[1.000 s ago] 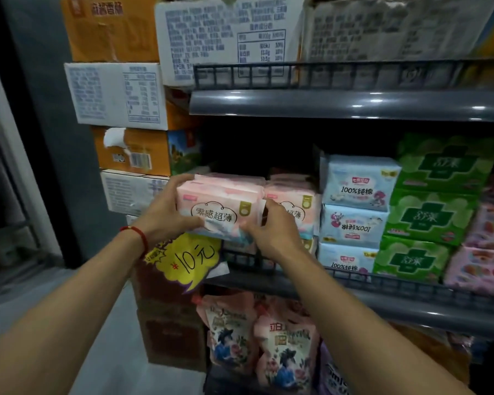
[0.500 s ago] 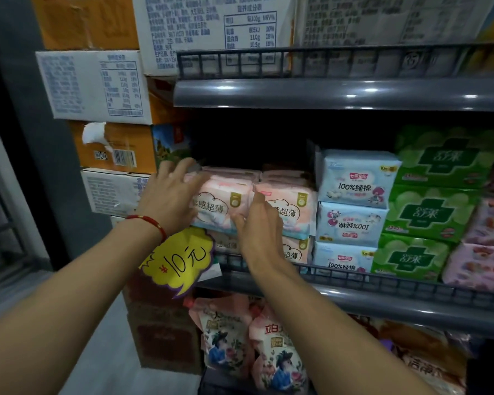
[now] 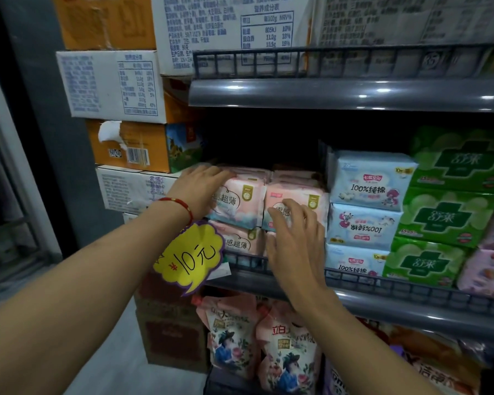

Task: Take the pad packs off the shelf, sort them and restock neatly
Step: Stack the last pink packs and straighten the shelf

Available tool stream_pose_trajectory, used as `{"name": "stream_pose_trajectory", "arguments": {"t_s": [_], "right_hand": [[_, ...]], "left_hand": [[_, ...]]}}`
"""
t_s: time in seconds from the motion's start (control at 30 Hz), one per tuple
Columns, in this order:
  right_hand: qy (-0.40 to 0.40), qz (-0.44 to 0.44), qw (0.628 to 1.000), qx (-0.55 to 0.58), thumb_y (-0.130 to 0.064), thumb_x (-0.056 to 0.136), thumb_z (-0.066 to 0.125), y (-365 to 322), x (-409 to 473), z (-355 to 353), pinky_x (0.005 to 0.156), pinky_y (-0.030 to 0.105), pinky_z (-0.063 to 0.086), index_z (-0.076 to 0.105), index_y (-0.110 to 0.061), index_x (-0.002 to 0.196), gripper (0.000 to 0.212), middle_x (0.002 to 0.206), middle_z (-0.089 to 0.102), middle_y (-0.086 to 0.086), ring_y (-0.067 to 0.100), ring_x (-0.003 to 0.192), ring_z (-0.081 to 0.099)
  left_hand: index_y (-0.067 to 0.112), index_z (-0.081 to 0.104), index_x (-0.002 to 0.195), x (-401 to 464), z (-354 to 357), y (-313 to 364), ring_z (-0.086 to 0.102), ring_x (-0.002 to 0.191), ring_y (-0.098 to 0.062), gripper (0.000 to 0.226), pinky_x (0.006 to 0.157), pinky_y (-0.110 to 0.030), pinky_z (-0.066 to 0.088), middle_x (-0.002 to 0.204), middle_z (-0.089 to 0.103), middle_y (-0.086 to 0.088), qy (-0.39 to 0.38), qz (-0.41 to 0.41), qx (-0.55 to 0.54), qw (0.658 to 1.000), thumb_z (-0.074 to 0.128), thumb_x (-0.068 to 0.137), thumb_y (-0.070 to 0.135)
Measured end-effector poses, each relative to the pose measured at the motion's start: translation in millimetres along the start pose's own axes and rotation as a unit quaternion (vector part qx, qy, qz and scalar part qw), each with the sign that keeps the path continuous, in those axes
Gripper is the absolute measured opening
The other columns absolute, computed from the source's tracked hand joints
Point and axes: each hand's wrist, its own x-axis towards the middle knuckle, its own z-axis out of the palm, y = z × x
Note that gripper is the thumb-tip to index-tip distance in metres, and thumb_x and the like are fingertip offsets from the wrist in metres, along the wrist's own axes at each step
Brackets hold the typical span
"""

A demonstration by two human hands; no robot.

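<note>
On shelf [image 3: 411, 306] — left hand [image 3: 200, 189], right hand [image 3: 294, 235] flat, pressing pink packs [image 3: 240, 206].

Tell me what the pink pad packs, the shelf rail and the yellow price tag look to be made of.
Pink pad packs: soft plastic film, slightly glossy; it creases and puckers at the seams.
Shelf rail: probably dark painted metal wire or moulded plastic; thin bars form a grid. The picture does not settle which.
Yellow price tag: paper or thin card, matt, cut in a burst shape with hand-drawn marker figures.
</note>
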Motion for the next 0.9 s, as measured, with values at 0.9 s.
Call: {"name": "stream_pose_trajectory", "arguments": {"t_s": [0.9], "right_hand": [[-0.050,-0.066,0.993,-0.080,0.020,0.055,0.075,43,-10,26,0.121,0.048,0.027,0.037,-0.018,0.158,0.116,0.166,0.027,0.013,0.033,0.153,0.025]], "left_hand": [[0.030,0.009,0.159,22,28,31,0.029,0.144,-0.036,0.106,0.119,-0.059,0.018,0.159,0.027,-0.010,-0.073,-0.067,-0.014,0.995,0.067,0.079,0.070]]}}
